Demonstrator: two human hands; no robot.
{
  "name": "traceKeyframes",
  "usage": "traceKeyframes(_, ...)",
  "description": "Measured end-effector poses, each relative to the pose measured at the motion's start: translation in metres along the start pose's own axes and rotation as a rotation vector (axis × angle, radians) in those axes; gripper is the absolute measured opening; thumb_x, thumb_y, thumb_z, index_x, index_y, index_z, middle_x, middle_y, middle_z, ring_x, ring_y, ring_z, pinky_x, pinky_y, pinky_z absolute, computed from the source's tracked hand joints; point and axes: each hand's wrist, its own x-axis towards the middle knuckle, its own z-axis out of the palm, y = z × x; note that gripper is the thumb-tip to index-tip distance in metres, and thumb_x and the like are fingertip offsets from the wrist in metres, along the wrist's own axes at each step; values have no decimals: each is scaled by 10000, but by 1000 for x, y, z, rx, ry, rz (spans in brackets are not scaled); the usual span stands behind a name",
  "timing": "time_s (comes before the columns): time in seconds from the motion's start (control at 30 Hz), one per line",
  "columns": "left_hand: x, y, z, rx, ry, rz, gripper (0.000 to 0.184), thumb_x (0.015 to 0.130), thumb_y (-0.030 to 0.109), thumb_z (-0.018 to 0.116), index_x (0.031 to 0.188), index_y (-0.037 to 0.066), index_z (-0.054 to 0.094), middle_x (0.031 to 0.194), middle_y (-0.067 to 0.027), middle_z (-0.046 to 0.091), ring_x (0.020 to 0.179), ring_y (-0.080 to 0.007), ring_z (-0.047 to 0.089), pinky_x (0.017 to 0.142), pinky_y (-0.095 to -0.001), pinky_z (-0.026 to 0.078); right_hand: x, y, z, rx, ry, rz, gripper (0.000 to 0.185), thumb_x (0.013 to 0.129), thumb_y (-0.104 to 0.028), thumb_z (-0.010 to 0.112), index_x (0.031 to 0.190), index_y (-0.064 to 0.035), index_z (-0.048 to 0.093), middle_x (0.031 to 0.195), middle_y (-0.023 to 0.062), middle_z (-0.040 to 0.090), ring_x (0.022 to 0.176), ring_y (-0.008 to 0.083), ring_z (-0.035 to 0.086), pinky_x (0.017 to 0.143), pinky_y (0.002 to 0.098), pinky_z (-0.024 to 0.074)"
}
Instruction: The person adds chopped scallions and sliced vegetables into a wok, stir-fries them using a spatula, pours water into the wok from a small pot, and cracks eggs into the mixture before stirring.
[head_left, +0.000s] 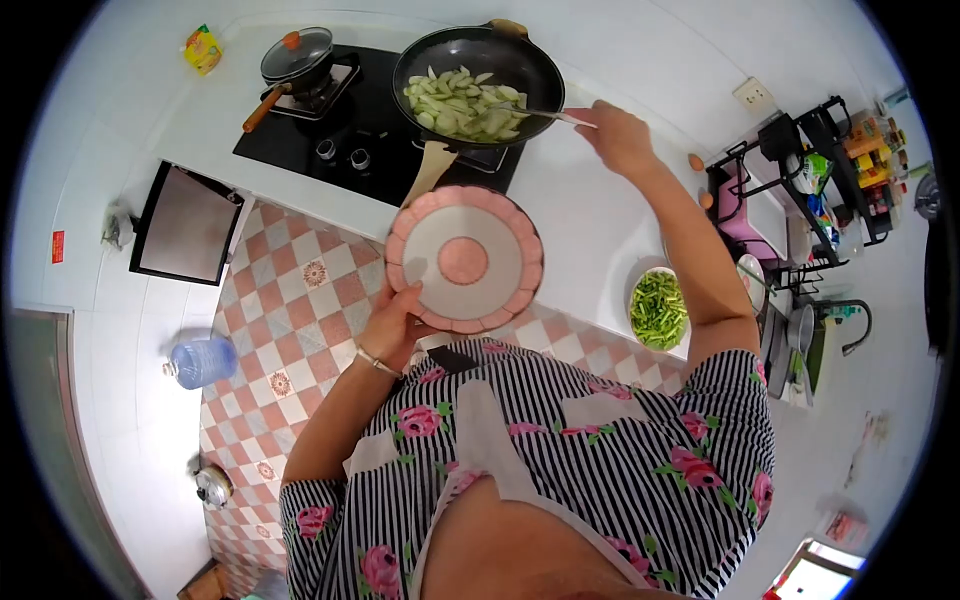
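My left hand grips the lower left rim of a pink and white plate, tilted to face the camera, with nothing on it. Sliced pale green vegetable lies in a black wok on the stove. The fingers of my right hand are closed round the light handle of a spatula, whose far end is among the slices. The wok's pale wooden handle points towards the plate.
A lidded pot with a wooden handle sits on the left burner. A bowl of chopped greens stands at the counter's front edge. On the right are a black rack and brown eggs. A water bottle is on the left.
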Motion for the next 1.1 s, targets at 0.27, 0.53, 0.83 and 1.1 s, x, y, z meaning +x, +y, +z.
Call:
traceKeyframes(0.27, 91, -65, 35, 163, -105, -296, 544, 903, 224, 531, 1373, 184, 260, 1228, -89, 484, 1058, -254, 550, 772, -452, 540, 20, 0, 37, 60, 49, -4, 242, 877, -266, 546, 1100, -263, 640, 1010, 48, 621, 942, 258, 606, 788, 378, 488)
traceKeyframes(0.53, 180, -167, 66, 132, -84, -268, 472, 890, 288, 559, 1298, 226, 330, 1217, -28, 491, 1061, -208, 538, 776, -484, 510, 72, -32, 66, 167, 166, 142, 260, 867, -260, 530, 1104, -287, 633, 946, 87, 578, 855, 284, 623, 711, 393, 500)
traceKeyframes(0.83, 191, -190, 95, 195, -86, -205, 430, 896, 293, 553, 1270, 207, 359, 1228, -7, 480, 1045, -195, 540, 762, -432, 525, 18, 23, 30, 63, 142, -264, 300, 867, -197, 550, 1160, -243, 595, 871, 74, 562, 793, 278, 594, 654, 388, 471)
traceKeyframes(1.1, 194, -200, 114, 374, 62, -80, 370, 846, 182, 615, 1175, 81, 479, 1045, -92, 578, 883, -200, 606, 624, -328, 545, 13, 40, 8, 107, -22, -178, 234, 882, -227, 544, 1093, -225, 645, 974, 88, 614, 927, 285, 595, 802, 398, 473)
